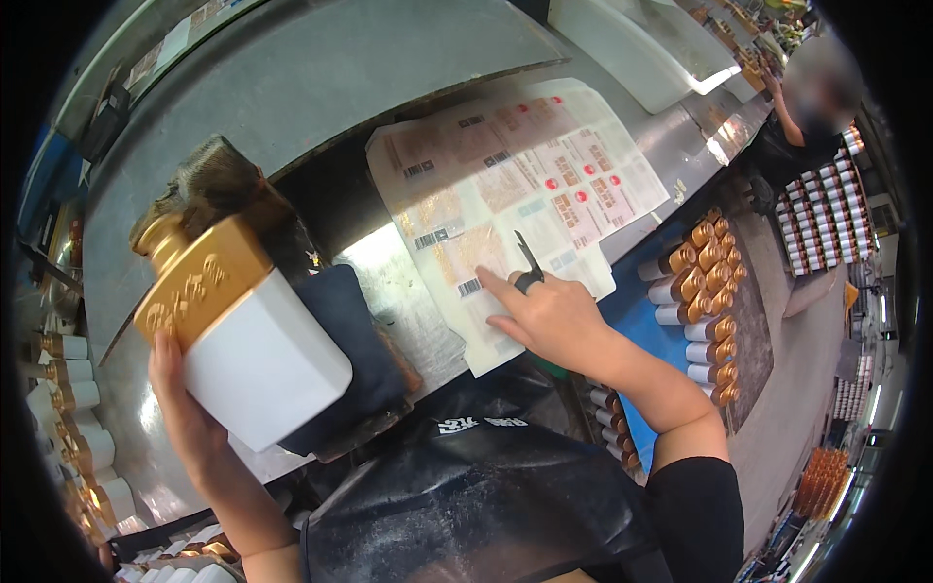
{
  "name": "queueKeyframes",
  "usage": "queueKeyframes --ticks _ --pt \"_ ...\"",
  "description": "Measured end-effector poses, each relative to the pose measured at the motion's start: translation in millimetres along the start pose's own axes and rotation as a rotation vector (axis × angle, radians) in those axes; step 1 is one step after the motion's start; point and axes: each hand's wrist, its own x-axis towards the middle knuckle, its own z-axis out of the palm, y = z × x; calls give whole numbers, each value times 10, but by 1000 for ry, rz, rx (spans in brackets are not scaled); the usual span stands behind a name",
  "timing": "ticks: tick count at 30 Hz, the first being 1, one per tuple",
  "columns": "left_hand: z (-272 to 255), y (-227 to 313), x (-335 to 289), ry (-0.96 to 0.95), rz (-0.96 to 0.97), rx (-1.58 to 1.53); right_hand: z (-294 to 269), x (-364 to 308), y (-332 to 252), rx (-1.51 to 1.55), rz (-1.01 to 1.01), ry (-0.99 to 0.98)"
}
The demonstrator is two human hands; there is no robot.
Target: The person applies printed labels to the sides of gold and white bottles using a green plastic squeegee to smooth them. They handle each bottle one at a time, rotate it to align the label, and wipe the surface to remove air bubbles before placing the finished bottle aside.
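My left hand (180, 403) is closed round the side of a flat-shouldered bottle (267, 360) with a white body and a gold top bearing raised marks. The bottle lies tilted over a dark padded rest (340, 316), its neck toward a worn, wrapped block (209, 180). On the bench, a sheet of printed labels (544, 185) lies spread out. My right hand (554, 316) is over the near part of this sheet, index fingertip at a label and thumb apart from it. A thin black pointed tool (528, 255) sticks up from its fingers, with a dark band round one finger.
The grey metal bench (321, 87) carries a white plastic bin (641, 49) at the far side. Several gold-topped bottles (714, 291) stand at the right, more (78, 428) at the left. A person (812, 97) works at far right. My black apron (466, 496) is close to the bench.
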Motion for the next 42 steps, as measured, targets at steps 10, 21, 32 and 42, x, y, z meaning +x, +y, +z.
queueKeyframes --ticks 10,21,32,42 --pt "378 75 100 13 -16 -128 -205 -631 78 -126 51 -57" --pt "466 197 13 -167 1004 637 23 -609 97 -1 -157 244" --pt "290 -102 -392 -149 741 923 -1041 542 -872 637 10 309" --pt "318 -56 -591 -304 527 712 -781 920 -1394 -16 -670 344"
